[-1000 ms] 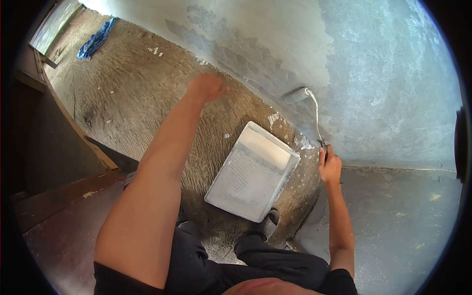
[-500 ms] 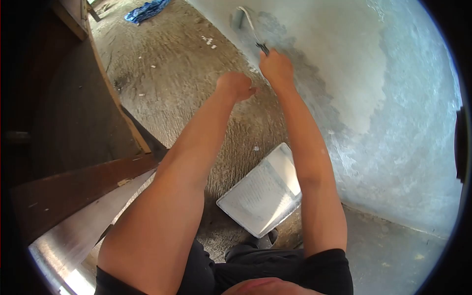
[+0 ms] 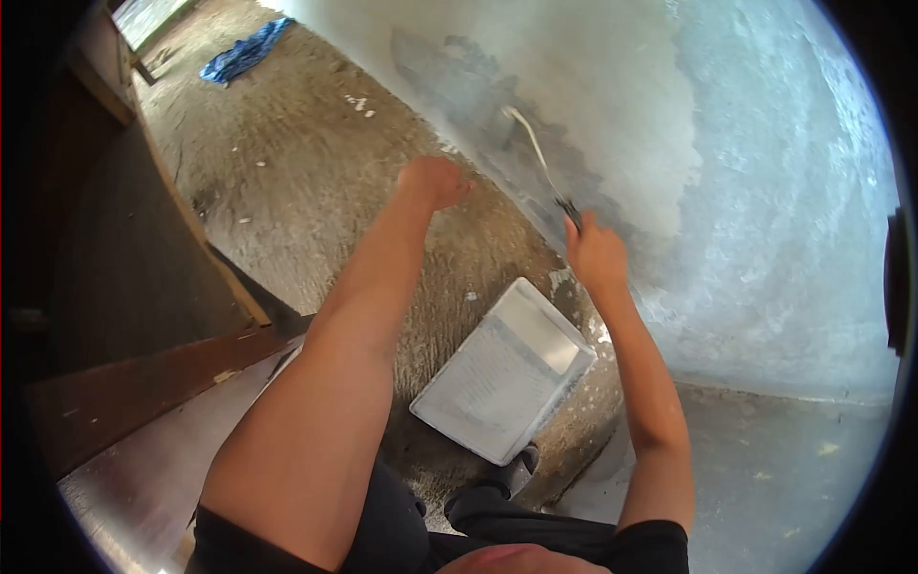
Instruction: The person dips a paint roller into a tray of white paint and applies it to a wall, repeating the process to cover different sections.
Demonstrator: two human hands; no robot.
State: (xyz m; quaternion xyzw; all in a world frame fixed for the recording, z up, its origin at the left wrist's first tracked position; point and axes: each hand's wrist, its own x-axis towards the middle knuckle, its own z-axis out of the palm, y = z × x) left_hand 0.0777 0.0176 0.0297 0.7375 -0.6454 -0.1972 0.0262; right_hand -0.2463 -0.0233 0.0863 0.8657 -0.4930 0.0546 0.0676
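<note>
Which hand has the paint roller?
The right hand, gripping the paint roller by its dark handle; the left hand is over the floor with no roller.

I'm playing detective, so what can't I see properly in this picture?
In the head view:
Roller handle: mostly covered by the right hand.
Roller head: blurred, grey against the grey wall.
Left hand: its own back hides the palm, so I can't tell if anything's inside.
Dark panel: cut off by the black picture edge.
</note>
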